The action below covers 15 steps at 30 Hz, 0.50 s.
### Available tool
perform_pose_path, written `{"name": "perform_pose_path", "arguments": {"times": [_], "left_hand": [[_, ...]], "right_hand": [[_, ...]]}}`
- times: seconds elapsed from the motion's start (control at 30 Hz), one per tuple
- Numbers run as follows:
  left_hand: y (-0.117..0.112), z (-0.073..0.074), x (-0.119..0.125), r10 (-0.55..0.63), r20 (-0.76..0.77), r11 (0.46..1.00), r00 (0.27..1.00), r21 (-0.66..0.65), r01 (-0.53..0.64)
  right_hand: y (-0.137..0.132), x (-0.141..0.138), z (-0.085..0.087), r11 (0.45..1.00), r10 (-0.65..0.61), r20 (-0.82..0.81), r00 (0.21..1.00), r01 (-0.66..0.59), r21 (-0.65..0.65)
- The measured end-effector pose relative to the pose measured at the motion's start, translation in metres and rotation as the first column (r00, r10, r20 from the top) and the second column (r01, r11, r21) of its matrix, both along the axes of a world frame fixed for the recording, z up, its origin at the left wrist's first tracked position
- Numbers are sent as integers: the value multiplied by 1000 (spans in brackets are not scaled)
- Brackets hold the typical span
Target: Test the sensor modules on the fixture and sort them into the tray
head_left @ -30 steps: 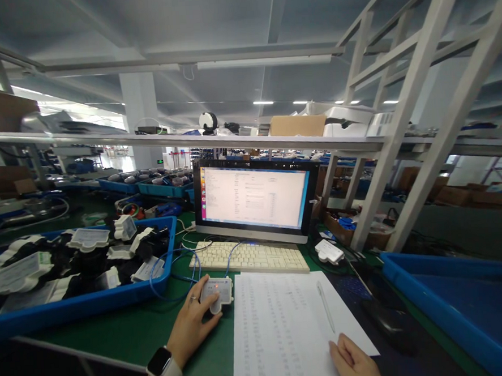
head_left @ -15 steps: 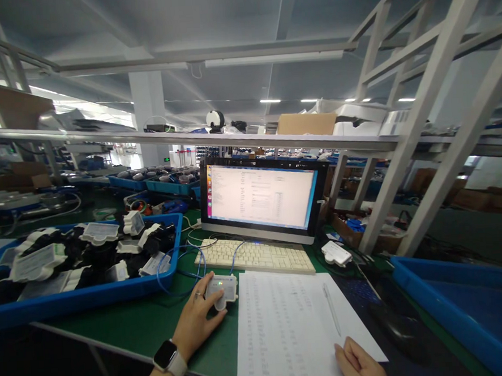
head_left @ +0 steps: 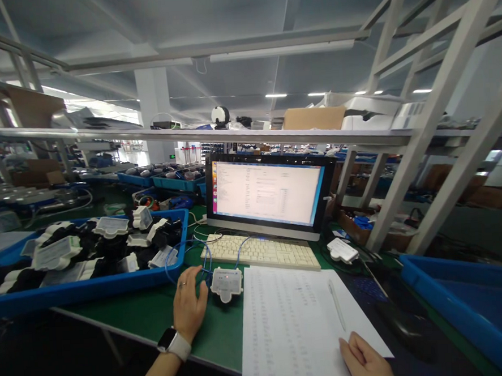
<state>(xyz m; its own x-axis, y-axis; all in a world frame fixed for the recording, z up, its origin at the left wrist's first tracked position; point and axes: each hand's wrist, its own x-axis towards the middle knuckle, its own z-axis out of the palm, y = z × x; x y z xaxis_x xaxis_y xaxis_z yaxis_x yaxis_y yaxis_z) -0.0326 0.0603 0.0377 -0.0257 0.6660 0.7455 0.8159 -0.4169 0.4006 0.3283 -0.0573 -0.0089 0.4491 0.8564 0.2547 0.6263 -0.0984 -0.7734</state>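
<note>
A small white plastic box with a lit red dot (head_left: 227, 283) lies on the green bench top, with blue cable (head_left: 206, 253) running behind it. Just left of this box is my left hand (head_left: 190, 305), apart from it, thumb and fingers spread near the cable. That wrist wears a watch. My right hand (head_left: 366, 359) rests in a loose fist on the lower right of the printed sheets (head_left: 285, 328), with nothing visible in it. A pale pen (head_left: 337, 304) lies on the paper just above this fist.
A monitor (head_left: 268, 195) stands behind a cream keyboard (head_left: 259, 252). The blue bin (head_left: 112, 288) at left holds several white-and-black units. Another white box (head_left: 342, 251), a dark mouse (head_left: 401, 323) and a blue tray (head_left: 462, 311) are at right. A shelf (head_left: 248, 134) spans above.
My left hand has let go of the white box and moved left. The box's light went from green to red. My right hand stays on the paper; the view has shifted slightly.
</note>
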Motion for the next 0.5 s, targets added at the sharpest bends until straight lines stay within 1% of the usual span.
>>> {"name": "perform_pose_path", "arguments": {"times": [0.03,0.07,0.1,0.13,0.17,0.27,0.37,0.43,0.5], "left_hand": [[0,2,-3,26,29,992,999,-122,-22],[0,5,-5,36,31,966,999,-258,-27],[0,8,-7,29,14,924,999,-381,-22],[-1,12,-8,10,-9,881,1000,-473,-13],[-1,15,-8,-13,-29,849,999,-528,-5],[1,23,-3,-49,-59,817,997,-577,6],[11,28,3,-59,-69,784,996,-621,3],[19,29,4,-56,-52,758,997,-652,9],[27,30,1,-52,-12,737,999,-675,30]], "right_hand": [[0,1,0,1000,0,3,1000,0,-2],[0,1,0,1000,-4,3,1000,4,1],[0,1,0,1000,-8,1,1000,8,5],[0,1,0,1000,-14,-3,1000,14,14],[0,-1,1,1000,-15,-5,1000,15,22],[-1,-6,5,999,-10,-1,1000,10,44],[-3,-14,11,995,-46,-7,999,46,87],[-4,-18,14,991,-69,-17,997,70,117],[-4,-18,15,990,-64,-19,998,66,125]]}}
